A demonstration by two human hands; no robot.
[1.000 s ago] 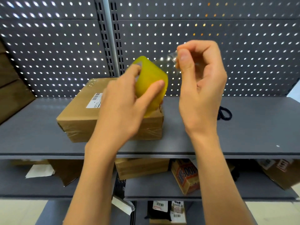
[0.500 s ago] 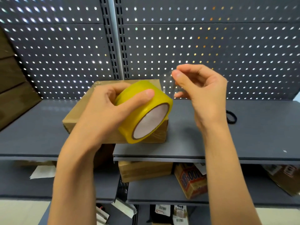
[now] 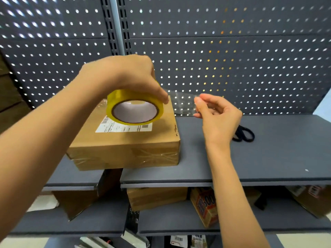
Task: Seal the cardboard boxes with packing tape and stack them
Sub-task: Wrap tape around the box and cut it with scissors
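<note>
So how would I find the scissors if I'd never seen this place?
Look at the upper grey shelf in front of the wall full of little holes. A brown cardboard box sits on its left part; go right, past the person's right hand. The scissors lie flat there, the only black thing on that shelf, showing two looped handles.
</note>
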